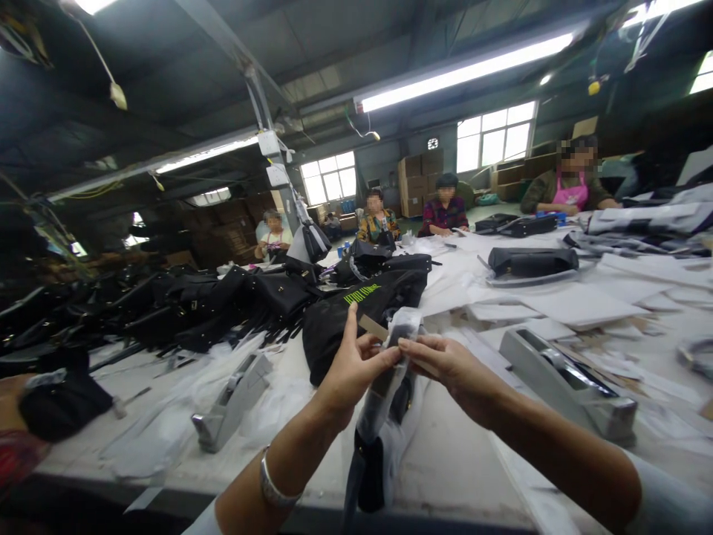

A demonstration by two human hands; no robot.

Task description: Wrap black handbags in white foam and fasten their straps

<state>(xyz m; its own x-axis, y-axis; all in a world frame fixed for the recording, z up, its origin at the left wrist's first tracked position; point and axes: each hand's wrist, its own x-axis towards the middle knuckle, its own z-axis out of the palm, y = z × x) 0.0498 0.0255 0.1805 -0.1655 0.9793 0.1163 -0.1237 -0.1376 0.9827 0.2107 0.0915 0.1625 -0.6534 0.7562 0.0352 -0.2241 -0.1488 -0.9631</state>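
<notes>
A black bag strap (376,416) wrapped in thin white packing material runs upright in front of me. My left hand (350,371) pinches its upper part between thumb and fingers, the index finger pointing up. My right hand (445,365) pinches the same wrapped part from the other side, its fingertips close to my left thumb. A small brownish strip (373,328) sticks out by my left fingers; its kind is unclear. Below hangs a black bag body (370,475) at the table edge, partly covered by white wrap. Behind my hands lies a black cloth bag (334,327) with green lettering.
Grey tape dispensers stand left (231,401) and right (568,379) of my hands. Black bags (223,297) are heaped at left, white sheets (584,290) spread at right. A co-worker's hand (14,394) is at the left edge; several people sit across the table.
</notes>
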